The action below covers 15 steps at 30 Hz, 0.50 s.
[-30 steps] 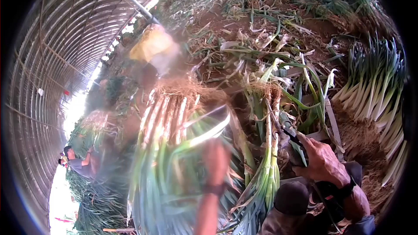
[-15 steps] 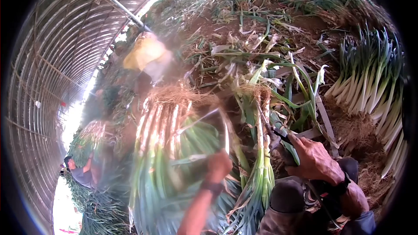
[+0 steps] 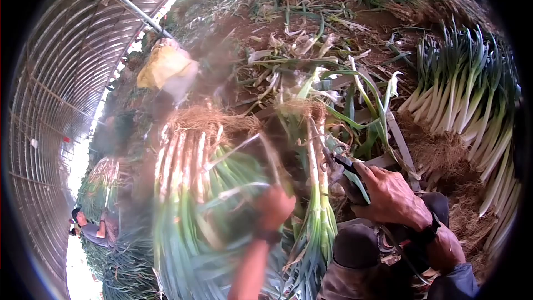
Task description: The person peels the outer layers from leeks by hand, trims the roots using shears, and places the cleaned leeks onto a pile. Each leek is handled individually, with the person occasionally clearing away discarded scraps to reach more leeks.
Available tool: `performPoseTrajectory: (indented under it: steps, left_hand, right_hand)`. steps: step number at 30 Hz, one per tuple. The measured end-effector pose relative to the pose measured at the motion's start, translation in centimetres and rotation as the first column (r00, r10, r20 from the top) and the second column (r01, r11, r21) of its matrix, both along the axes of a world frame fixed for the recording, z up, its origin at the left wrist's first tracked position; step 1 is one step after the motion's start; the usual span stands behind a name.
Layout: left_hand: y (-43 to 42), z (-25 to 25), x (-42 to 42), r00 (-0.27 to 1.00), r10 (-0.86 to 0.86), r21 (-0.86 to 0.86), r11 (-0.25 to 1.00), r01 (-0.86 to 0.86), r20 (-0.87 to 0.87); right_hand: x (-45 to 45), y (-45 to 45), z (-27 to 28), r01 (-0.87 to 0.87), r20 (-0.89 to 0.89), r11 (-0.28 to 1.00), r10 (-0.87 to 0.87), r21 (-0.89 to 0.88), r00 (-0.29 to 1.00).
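Observation:
My left hand (image 3: 275,205), slightly blurred, is closed at the right side of a bundle of green onions (image 3: 186,161) with brown roots at the top; what it grips, if anything, is unclear. My right hand (image 3: 393,195) is wrapped round a dark tool (image 3: 347,164), whose tip points up and left toward two onion stalks (image 3: 317,172). These stalks stand between my hands, roots upward, their green leaves hanging down. A thin hose (image 3: 401,249) runs below my right wrist.
Cleaned white-stemmed onions (image 3: 461,100) lie in a row at the right. Loose leaves (image 3: 311,55) litter the soil ahead. A yellowish sack (image 3: 166,66) is at upper left. Another person (image 3: 94,228) is beside an onion pile (image 3: 125,266) at far left, under a ribbed tunnel roof (image 3: 61,61).
The view has shifted, so most things appear farther left. Against the bundle, my left hand has moved slightly down. My right hand keeps its hold on the tool beside the stalks.

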<state>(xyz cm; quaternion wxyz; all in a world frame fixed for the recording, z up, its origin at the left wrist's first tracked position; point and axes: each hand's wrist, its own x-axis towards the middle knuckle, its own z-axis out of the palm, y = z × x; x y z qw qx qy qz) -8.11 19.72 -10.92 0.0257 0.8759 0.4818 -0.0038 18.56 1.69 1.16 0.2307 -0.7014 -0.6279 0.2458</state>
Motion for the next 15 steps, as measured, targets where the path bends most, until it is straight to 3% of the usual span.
performPoseTrajectory:
  steps: [2,5,6,8,9,13,14,15]
  left_hand:
    - [-1.4,0.7,0.8,0.993,-0.115,0.223,0.969,0.105,0.033]
    - [-3.6,-0.7,1.7,0.892,-0.306,0.162,0.95,0.265,0.334]
    - [-5.2,0.5,2.7,0.92,0.078,-0.323,0.945,0.056,0.385]
    - [-7.1,-1.3,3.5,0.934,0.117,-0.331,0.944,0.001,0.338]
    - [-7.9,-1.6,3.7,0.927,0.123,-0.284,0.959,-0.019,0.354]
    - [-6.6,-3.3,3.0,0.865,0.274,-0.359,0.926,-0.118,0.421]
    - [-4.8,-5.0,0.9,0.91,-0.002,-0.101,0.994,0.048,0.414]
    - [-3.7,-6.7,-0.7,0.904,-0.268,0.15,0.961,0.23,0.332]
  right_hand:
    - [0.3,-0.2,-0.6,0.009,0.03,1.0,-0.009,0.011,1.0]
    - [0.5,-0.4,-0.9,0.007,0.086,0.998,-0.001,-0.067,0.996]
    - [0.5,-0.4,-1.1,0.005,0.091,0.998,0.002,-0.069,0.996]
    - [0.6,-0.6,-0.5,0.007,0.097,0.992,0.005,-0.129,0.995]
    - [0.6,-0.8,-0.4,0.008,0.109,0.993,0.005,-0.121,0.994]
    - [1.0,-1.7,-0.2,0.019,0.093,0.999,-0.016,-0.032,0.995]
    - [1.1,-2.0,-0.1,0.031,0.07,1.0,-0.031,0.002,0.997]
    - [1.3,-2.3,-0.1,0.018,0.036,1.0,-0.019,0.016,0.999]
